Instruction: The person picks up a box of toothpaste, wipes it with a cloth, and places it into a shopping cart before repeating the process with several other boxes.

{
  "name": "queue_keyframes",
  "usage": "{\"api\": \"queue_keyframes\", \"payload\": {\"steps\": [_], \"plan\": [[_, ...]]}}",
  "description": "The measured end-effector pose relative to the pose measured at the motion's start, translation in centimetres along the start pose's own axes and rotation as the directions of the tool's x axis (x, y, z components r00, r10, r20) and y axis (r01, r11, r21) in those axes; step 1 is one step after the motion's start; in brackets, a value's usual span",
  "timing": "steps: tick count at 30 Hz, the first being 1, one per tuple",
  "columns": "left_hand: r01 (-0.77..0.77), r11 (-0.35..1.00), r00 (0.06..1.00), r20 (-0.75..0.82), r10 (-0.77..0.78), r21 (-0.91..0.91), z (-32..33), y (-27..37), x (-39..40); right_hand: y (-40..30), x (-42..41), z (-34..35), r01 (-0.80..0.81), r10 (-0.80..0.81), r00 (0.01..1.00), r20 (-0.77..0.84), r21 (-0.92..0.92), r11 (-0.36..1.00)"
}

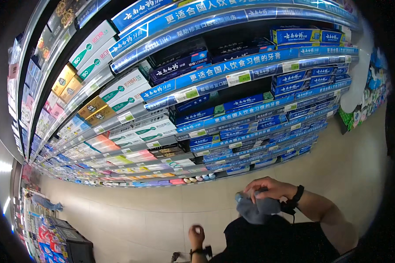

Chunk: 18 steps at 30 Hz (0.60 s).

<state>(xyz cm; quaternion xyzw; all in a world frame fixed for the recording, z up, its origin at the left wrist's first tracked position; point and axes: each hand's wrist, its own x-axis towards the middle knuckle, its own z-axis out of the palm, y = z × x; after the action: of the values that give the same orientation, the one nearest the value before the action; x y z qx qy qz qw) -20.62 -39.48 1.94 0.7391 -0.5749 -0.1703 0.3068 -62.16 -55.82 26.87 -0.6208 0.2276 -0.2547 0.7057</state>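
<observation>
My right hand (270, 188) is closed on a crumpled grey cloth (251, 210), which hangs in front of my dark clothing. A black band circles that wrist. Lower down, my left hand (197, 234) hangs over the floor with its fingers curled in and nothing visible in them. A dark band with a small block sits on the left wrist. Both hands are apart from the tall shelf unit before me. Blue toothpaste boxes (294, 36) stand on its right part, and white toothpaste boxes (93, 49) stand further left.
Shelf edges carry blue printed strips (233, 65) and price tags (238, 78). Pale floor tiles (144, 213) run along the shelves. A black display bin (75, 243) with colourful packages stands at lower left. Another person (46, 201) is at far left. Green packs (350, 116) stand beyond the shelf's right end.
</observation>
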Motion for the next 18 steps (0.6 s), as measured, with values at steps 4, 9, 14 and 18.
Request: {"api": "queue_keyframes", "payload": {"steps": [4, 9, 14, 18], "plan": [[0.417, 0.844, 0.842, 0.206, -0.498, 0.338, -1.8, -7.0, -16.8, -12.2, -2.4, 4.4, 0.289, -0.409, 0.831, 0.376, 0.336, 0.896], [0.576, 0.816, 0.818, 0.036, -0.574, -0.046, -3.6, -3.5, -25.2, -19.2, -2.8, 7.7, 0.193, -0.287, 0.540, 0.791, 0.215, 0.957], [0.545, 0.837, 0.837, -0.019, -0.546, -0.040, -3.9, -3.2, -27.0, -19.0, -1.3, 13.5, 0.519, -0.671, 0.506, 0.542, 0.430, 0.739], [0.615, 0.765, 0.755, -0.135, -0.641, -0.191, -5.1, -5.9, -31.1, -19.4, -1.5, 17.7, 0.691, -0.794, 0.424, 0.436, 0.410, 0.595]]}}
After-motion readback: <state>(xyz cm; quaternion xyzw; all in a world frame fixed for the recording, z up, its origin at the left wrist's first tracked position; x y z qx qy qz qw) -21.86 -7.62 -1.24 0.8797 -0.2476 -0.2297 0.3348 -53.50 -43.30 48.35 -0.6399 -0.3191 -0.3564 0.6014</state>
